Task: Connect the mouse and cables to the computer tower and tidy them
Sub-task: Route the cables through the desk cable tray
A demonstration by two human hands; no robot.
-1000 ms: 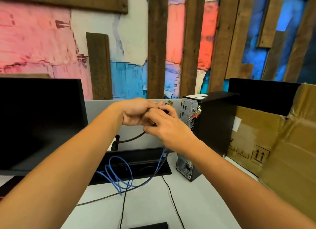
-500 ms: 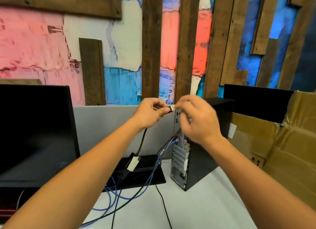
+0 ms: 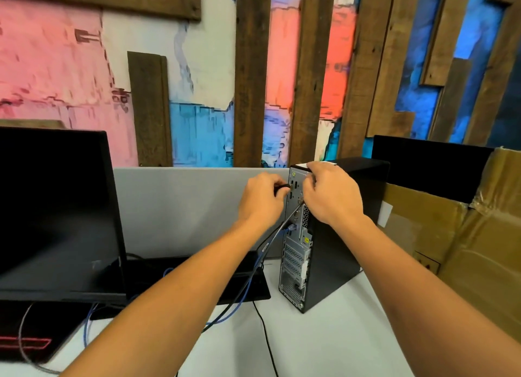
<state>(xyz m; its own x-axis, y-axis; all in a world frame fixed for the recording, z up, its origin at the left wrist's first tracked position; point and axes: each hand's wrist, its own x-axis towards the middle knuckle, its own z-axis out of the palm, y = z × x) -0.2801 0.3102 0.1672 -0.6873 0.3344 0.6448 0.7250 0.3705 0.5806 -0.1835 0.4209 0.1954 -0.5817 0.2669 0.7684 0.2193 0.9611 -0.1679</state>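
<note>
My left hand (image 3: 260, 199) pinches the black plug (image 3: 283, 187) at the tower (image 3: 332, 252); right hand (image 3: 332, 193), fingers curled, steadies it, so I should square it up before pushing.

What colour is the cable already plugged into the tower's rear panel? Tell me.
Blue, clearest in the head view: the cable enters the tower.

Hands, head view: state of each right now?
Left hand: pinches the black cable plug at the computer tower rear panel.
Right hand: fingers curled at the tower's top rear edge; cannot tell if it holds anything.
</note>
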